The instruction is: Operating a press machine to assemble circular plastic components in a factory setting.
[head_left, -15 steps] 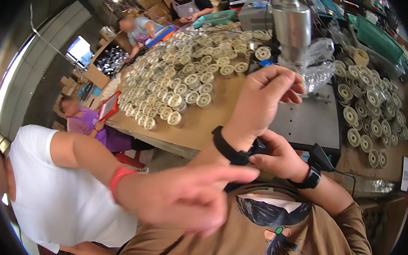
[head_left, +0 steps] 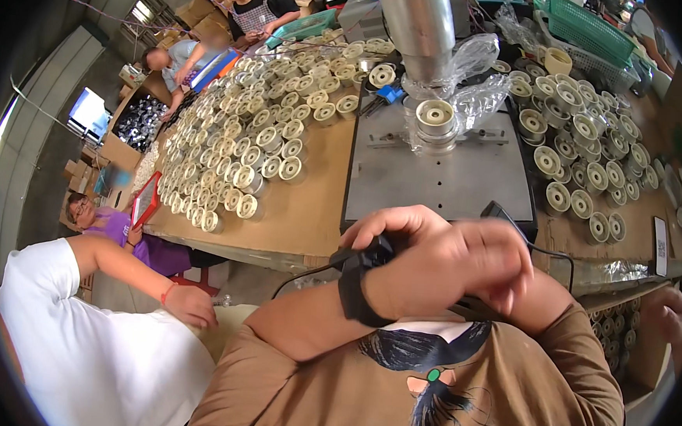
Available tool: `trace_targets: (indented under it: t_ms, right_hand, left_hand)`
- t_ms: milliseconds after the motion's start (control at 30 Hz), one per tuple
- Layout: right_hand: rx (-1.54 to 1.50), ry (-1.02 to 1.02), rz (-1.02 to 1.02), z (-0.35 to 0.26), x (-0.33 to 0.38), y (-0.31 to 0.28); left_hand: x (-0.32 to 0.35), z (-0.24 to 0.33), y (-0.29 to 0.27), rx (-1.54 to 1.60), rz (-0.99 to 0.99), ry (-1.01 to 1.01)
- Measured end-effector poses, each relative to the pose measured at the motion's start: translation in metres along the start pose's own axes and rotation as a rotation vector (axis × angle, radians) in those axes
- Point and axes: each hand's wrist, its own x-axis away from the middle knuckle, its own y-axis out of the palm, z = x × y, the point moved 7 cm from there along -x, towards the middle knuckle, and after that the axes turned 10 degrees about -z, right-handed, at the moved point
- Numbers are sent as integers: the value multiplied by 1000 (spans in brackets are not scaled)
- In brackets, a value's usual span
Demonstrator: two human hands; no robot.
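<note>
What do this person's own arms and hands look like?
Short brown sleeves. The left arm wears a black strap and boxy black device, with a thin black cable seemingly attached. Left hand and right hand are ungloved; the right wrist is hidden.

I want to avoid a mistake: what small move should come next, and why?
Probably hold the bare left hand steady, because it looks blurred while the bare right hand touches the boxy black device at the black left-wrist strap.
</note>
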Motion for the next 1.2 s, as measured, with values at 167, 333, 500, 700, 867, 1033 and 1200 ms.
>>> trace_targets:
  t_ms: [167,333,500,700,867,1033,1200]
  right_hand:
    - [-21,416,51,-20,-17,12]
    - [1171,600,-181,-40,-25,7]
    - [1367,345,-171,-37,-31,21]
    - [1507,372,-175,-32,-22,20]
    - [1848,468,305,-95,66,-33]
    - [2051,750,282,-78,133,-84]
    - [2056,693,322,-76,134,-88]
  left_hand:
    - [6,-44,10,-649,-247,-496]
    - [51,-53,-75,-769,201,-449]
    - [13,21,-76,-1574,380,-396]
    - [14,15,-76,-866,364,-228]
    - [48,2,-119,-1663,312,-119]
    - [104,8,-179,-1892,725,-213]
    - [100,1,-187,-1851,684,-208]
